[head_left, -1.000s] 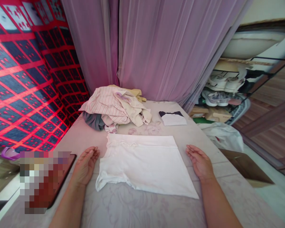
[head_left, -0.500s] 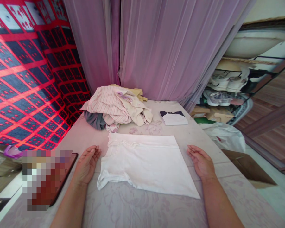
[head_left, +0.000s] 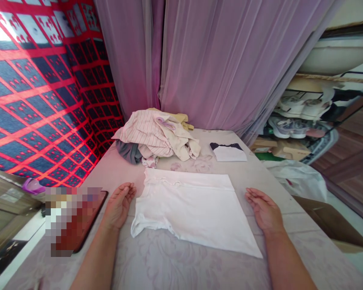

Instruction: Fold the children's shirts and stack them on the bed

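Note:
A white shirt [head_left: 193,209] lies spread on the floral-covered table, its top layer folded over along the far side. My left hand [head_left: 120,205] rests just off its left edge, palm turned inward, fingers loosely curved and holding nothing. Off the right edge, my right hand [head_left: 264,210] lies palm up with fingers extended, also holding nothing. Neither hand touches the shirt. Beyond it, to the left, sits a heap of crumpled clothes [head_left: 148,135] in pink stripes, cream, yellow and dark grey. A folded white and black garment [head_left: 230,153] lies flat at the back right.
At the left edge of the table [head_left: 157,270] lies a tablet or phone with a blurred screen [head_left: 78,221]. Purple curtains [head_left: 224,64] hang behind. To the right are a shoe rack with shoes [head_left: 290,127], a white plastic bag [head_left: 302,177] and an open cardboard box [head_left: 332,221].
The view has swung slightly left, so everything sits further right in the picture. Both hands and the white shirt keep their places relative to each other.

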### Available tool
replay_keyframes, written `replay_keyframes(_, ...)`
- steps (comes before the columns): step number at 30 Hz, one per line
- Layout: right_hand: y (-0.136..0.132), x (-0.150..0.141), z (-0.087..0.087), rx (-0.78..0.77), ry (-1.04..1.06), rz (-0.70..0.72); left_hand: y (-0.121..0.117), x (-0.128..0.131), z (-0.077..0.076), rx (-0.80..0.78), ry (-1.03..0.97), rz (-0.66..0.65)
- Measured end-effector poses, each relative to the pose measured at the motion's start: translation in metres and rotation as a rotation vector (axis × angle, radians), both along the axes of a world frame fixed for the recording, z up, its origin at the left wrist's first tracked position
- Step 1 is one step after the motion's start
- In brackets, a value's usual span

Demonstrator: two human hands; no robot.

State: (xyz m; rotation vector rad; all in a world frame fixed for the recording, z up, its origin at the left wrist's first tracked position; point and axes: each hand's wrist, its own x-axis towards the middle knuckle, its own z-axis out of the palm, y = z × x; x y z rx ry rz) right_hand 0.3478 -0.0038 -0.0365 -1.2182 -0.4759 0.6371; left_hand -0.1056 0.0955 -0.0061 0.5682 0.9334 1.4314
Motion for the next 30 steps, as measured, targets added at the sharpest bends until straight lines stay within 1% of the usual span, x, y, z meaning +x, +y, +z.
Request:
replay_keyframes(11,0.0000,0.0037,-0.0053,0.005,-0.042,0.000,0.0000,-0.0002,-0.0013,0.014,0.013,-0.006)
replay_keyframes(18,-0.0002,0.0024,-0.0029,-0.012,-0.019,-0.005,-0.0002,-0.0009,-0.0021,0.007,-0.006,-0.006)
replay_keyframes(25,-0.0005,0.0035,-0.0048,0.001,-0.034,-0.002,0.0001,-0.0011,-0.0024,0.007,-0.006,-0.007)
replay_keyframes(30,-0.0006,0.0013,-0.0006,-0.010,-0.011,-0.007,0.0003,-0.0012,-0.0029,0.010,-0.006,-0.007)
